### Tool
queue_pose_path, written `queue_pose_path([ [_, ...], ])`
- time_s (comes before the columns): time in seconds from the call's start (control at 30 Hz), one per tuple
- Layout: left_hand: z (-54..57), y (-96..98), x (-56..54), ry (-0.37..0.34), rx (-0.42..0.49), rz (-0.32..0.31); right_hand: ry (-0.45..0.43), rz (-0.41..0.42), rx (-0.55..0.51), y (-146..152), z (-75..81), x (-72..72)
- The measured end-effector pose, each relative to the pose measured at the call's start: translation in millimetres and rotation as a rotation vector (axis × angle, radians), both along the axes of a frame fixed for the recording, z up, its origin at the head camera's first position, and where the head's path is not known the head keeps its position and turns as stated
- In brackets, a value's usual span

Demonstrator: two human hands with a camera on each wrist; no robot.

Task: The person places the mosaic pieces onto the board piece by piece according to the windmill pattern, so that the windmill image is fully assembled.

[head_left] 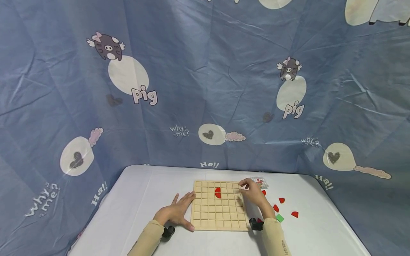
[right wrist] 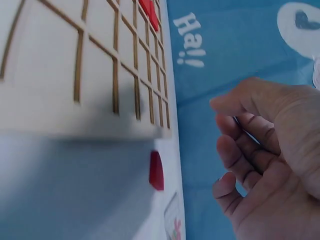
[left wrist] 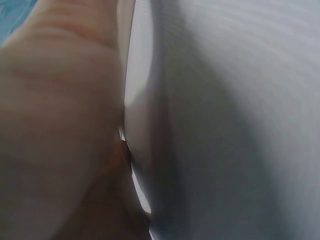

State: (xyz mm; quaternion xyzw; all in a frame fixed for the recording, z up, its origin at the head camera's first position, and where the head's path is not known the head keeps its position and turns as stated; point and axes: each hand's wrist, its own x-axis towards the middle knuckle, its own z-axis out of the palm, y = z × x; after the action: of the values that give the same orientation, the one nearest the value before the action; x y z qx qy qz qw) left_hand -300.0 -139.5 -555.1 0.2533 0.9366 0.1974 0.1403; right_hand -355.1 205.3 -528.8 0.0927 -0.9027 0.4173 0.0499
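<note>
A square wooden grid board [head_left: 205, 209] lies on the white table. Two red quarter-round pieces, one [head_left: 217, 190] directly behind the other [head_left: 218, 195], sit in neighbouring cells toward its far side. With fingers spread, my left hand [head_left: 174, 213] rests at the board's left edge, thumb at the near corner. My right hand [head_left: 253, 193] hovers by the far right corner, its fingers loosely bent. In the right wrist view no piece shows between thumb and fingers of that hand [right wrist: 270, 155]. The left wrist view is mostly blurred hand [left wrist: 60, 120] and tabletop.
Right of the board lie several loose red pieces, among them one [head_left: 282, 200] and another [head_left: 295, 214], plus a green square [head_left: 280, 218]. A printed card [head_left: 260, 182] lies behind the right hand. Blue patterned cloth [head_left: 205, 89] hangs behind the table [head_left: 320, 220].
</note>
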Motion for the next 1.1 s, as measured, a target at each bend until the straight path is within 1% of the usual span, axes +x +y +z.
queue_pose_path([
  [0.1, 0.6, -0.2, 0.8, 0.003, 0.001, 0.0, 0.014, -0.014, -0.005, 7.6, 1.1, -0.6],
  [0.27, 0.8, 0.0, 0.8, 0.001, 0.003, -0.001, 0.009, -0.03, -0.005, 19.2, -0.9, -1.0],
  [0.4, 0.1, -0.5, 0.1, -0.005, 0.01, 0.001, -0.032, -0.055, 0.007, 25.3, -6.9, -2.9],
  [0.73, -4.6, -1.3, -1.7, -0.004, 0.006, 0.004, -0.082, -0.065, 0.051, 30.8, -22.3, -7.1],
  [0.87, -3.4, -0.5, -1.1, -0.001, 0.006, 0.007, -0.102, -0.083, 0.077, 30.7, -27.4, -7.7],
  [1.1, -1.8, -0.7, -0.8, 0.002, 0.006, 0.005, -0.157, -0.133, 0.082, 29.6, -31.0, -10.6],
])
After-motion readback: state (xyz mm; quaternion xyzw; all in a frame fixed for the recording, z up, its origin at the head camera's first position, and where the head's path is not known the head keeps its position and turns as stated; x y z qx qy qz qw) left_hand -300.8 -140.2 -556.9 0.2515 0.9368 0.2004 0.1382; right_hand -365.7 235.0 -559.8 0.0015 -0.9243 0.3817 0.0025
